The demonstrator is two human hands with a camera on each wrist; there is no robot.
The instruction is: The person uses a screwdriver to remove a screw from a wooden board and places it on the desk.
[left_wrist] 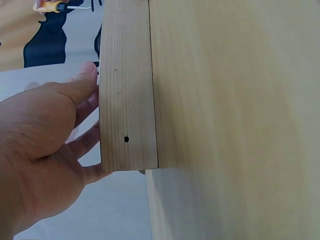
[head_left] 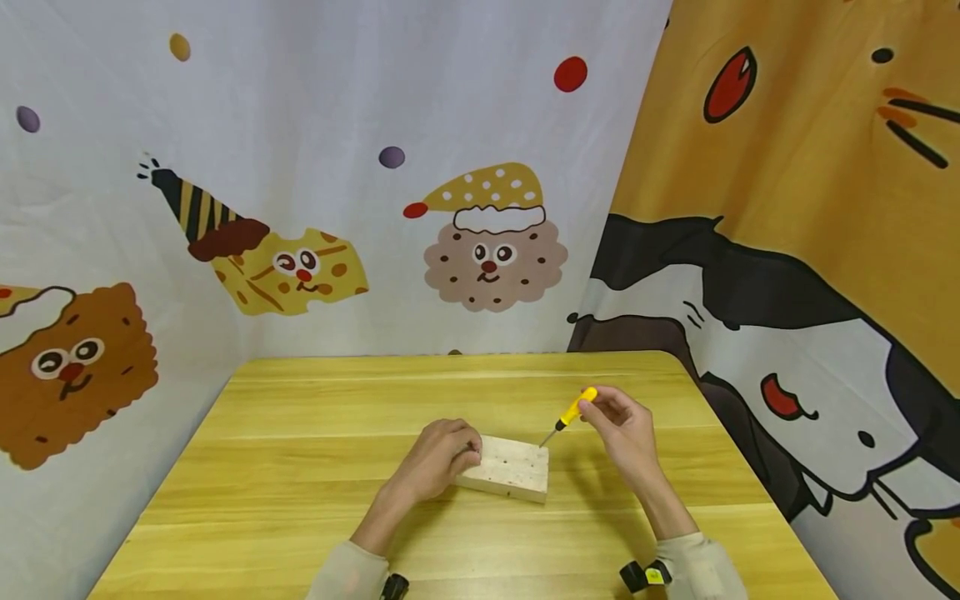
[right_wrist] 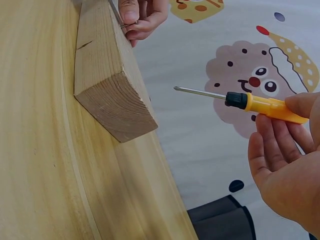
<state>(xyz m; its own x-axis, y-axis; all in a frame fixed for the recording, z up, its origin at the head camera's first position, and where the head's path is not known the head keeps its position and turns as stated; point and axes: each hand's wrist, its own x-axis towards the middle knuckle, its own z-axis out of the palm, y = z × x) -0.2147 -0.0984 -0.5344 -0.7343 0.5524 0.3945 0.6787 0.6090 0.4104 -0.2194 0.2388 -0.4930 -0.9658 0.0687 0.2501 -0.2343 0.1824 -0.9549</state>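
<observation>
A pale wooden block [head_left: 513,467] lies on the table. The left hand [head_left: 442,454] is over its left end, with thumb and forefinger pinching a thin metal screw [right_wrist: 129,24] at the block's upper face; its exact shape is partly hidden by the fingers. In the left wrist view other fingers of the left hand [left_wrist: 45,130] reach the block's end. Above the block's right end, the right hand [head_left: 626,429] holds a screwdriver [right_wrist: 265,106] by its yellow handle, between thumb and fingers. The slim shaft points down-left; in the right wrist view its cross tip stands apart from the block.
The yellow wood-grain table [head_left: 300,492] reaches back to a cloth backdrop [head_left: 337,125] printed with cartoon figures. Small dark holes dot the block's faces, one hole [left_wrist: 126,139] near its end. A dark wrist device [head_left: 633,576] sits by the right sleeve.
</observation>
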